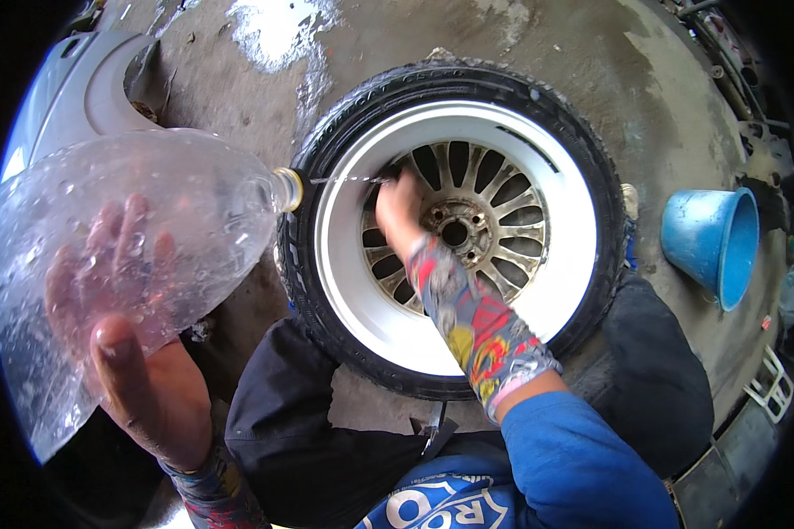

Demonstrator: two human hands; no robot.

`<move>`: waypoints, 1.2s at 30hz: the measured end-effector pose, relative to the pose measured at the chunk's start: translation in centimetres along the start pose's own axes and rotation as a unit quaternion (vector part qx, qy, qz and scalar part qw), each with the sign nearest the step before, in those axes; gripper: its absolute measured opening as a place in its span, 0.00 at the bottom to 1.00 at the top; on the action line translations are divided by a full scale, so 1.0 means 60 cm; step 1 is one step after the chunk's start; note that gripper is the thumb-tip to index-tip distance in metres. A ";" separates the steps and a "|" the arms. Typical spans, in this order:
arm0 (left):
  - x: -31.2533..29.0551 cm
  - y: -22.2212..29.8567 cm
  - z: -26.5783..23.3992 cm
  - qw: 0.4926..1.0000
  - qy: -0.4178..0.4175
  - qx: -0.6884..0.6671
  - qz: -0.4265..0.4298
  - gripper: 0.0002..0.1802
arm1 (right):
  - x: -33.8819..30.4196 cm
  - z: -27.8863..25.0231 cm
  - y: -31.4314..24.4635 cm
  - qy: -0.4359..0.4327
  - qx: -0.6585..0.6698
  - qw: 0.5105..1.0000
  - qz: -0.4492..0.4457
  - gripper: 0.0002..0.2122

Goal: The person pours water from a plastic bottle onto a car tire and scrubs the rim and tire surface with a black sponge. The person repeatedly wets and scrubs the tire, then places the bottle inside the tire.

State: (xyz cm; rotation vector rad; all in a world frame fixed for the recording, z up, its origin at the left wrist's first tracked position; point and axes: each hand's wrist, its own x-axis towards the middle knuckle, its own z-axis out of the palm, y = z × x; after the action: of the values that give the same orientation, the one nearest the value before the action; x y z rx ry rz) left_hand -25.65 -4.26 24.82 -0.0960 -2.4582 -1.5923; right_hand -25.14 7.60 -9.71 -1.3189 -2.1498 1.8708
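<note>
While my spread left hand (163, 388) cradles the clear bottle (198, 172), frame left, its wet plastic could slip; my right hand (400, 208), inside the center-frame wheel (478, 236), is too blurred to tell its grip.

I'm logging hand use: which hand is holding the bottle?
The left hand: its fingers show through the clear bottle. The right hand is away from it, over the wheel.
</note>
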 end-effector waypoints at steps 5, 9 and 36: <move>0.008 -0.002 0.023 1.000 -0.008 0.006 -0.003 0.46 | -0.040 0.015 -0.039 -0.110 -0.031 0.991 -0.068 0.18; 0.008 -0.002 0.031 0.999 -0.023 0.012 -0.018 0.46 | -0.058 0.001 -0.022 -0.272 -0.071 0.955 -0.100 0.17; -0.036 0.124 0.042 0.979 -0.100 -0.167 0.055 0.35 | -0.082 -0.241 -0.320 -0.285 0.348 0.873 0.191 0.16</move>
State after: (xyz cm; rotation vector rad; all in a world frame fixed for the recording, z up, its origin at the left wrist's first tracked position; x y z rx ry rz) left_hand -22.67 1.23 30.07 -0.4561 -2.2482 -2.0153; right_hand -25.72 17.76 12.66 -1.1490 -1.0906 3.0845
